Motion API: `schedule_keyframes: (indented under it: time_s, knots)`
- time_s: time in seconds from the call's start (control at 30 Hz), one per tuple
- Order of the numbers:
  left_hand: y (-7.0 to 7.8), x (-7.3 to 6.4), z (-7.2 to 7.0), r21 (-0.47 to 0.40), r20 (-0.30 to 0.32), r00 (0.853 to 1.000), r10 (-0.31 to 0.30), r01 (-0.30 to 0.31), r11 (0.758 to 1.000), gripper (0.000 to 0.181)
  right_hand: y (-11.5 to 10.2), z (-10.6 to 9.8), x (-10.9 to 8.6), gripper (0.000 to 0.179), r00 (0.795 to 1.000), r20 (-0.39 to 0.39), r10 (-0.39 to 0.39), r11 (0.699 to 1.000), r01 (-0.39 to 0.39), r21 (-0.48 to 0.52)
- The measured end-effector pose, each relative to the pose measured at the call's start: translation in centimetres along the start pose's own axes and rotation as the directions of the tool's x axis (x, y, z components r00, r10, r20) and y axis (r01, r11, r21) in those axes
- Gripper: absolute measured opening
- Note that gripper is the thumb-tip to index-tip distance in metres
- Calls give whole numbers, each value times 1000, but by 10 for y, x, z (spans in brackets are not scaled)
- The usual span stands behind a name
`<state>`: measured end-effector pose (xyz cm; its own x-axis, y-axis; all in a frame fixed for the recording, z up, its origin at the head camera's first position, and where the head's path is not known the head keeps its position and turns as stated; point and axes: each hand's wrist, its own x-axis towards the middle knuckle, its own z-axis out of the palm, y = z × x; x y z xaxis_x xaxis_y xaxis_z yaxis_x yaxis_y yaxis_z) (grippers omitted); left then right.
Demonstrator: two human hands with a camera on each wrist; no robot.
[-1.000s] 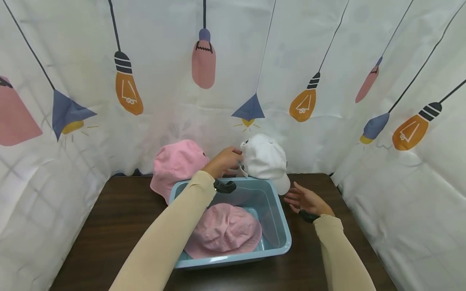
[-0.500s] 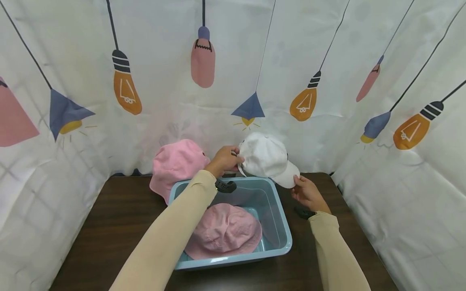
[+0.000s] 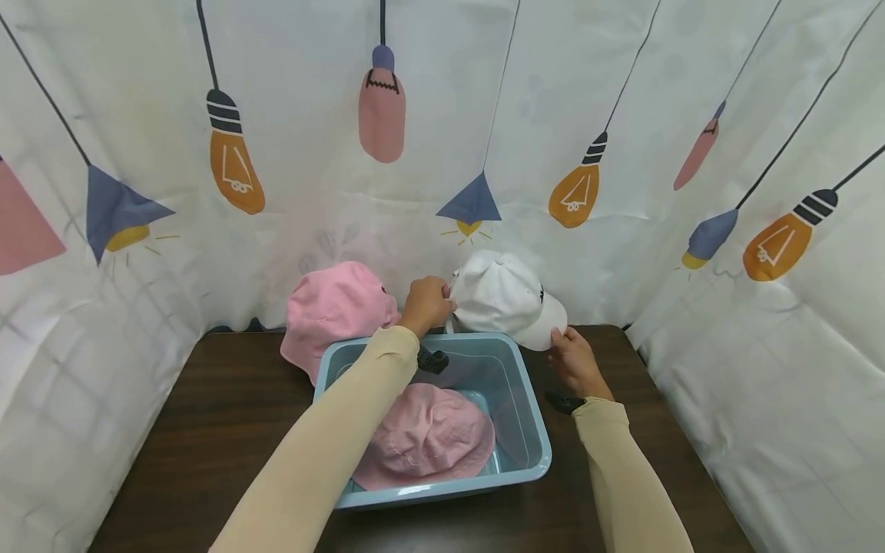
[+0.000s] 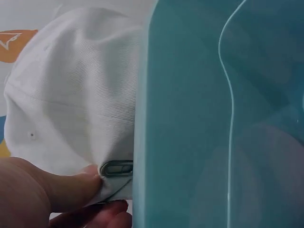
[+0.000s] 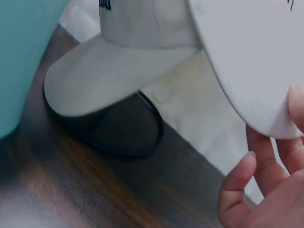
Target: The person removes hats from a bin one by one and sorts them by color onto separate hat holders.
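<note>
A white baseball cap [image 3: 496,296] is held between both hands behind the basin, its brim pointing right. My left hand [image 3: 426,305] pinches the cap's back edge; in the left wrist view the thumb [image 4: 71,190] presses beside a metal strap buckle [image 4: 117,167]. My right hand [image 3: 577,363] pinches the front of the brim [image 5: 256,90], thumb above and fingers below. A pink bucket hat [image 3: 429,434] lies in the light blue basin [image 3: 535,453], and my left forearm passes over it.
A brighter pink hat [image 3: 339,311] rests behind the basin's left corner. In the right wrist view, a second pale cap [image 5: 109,78] sits on the dark wooden table [image 5: 95,199] below the held brim, with a black curved edge [image 5: 159,130] beneath. A lamp-patterned curtain [image 3: 311,153] surrounds the table.
My right hand has gone from open beside the cap to pinching its brim. The brim has swung right and up. My left hand stays at the cap's back edge.
</note>
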<state>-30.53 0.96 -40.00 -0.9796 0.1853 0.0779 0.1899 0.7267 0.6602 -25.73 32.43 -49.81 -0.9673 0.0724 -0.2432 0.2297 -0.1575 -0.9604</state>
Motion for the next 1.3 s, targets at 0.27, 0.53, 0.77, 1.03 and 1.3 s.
schedule_keyframes:
  time_s: [0.27,0.53,0.77,1.03,1.3]
  knots:
    - [2,-5,-5,128,74,995,-62,53,990,47,11,3,5,18,998,-34,61,993,-64,-97]
    - [8,-7,-2,101,41,994,-102,97,990,5,18,0,7,21,994,36,103,987,-97,-128]
    - [1,-3,11,70,34,997,-64,62,996,9,23,5,10,26,992,33,124,984,-119,-133]
    - [10,-8,1,213,178,979,-102,63,975,19,5,10,-1,39,991,-37,125,989,-127,-77]
    - [33,-58,-41,258,232,972,-32,-30,966,64,-46,24,-19,51,928,-307,-210,945,113,-307]
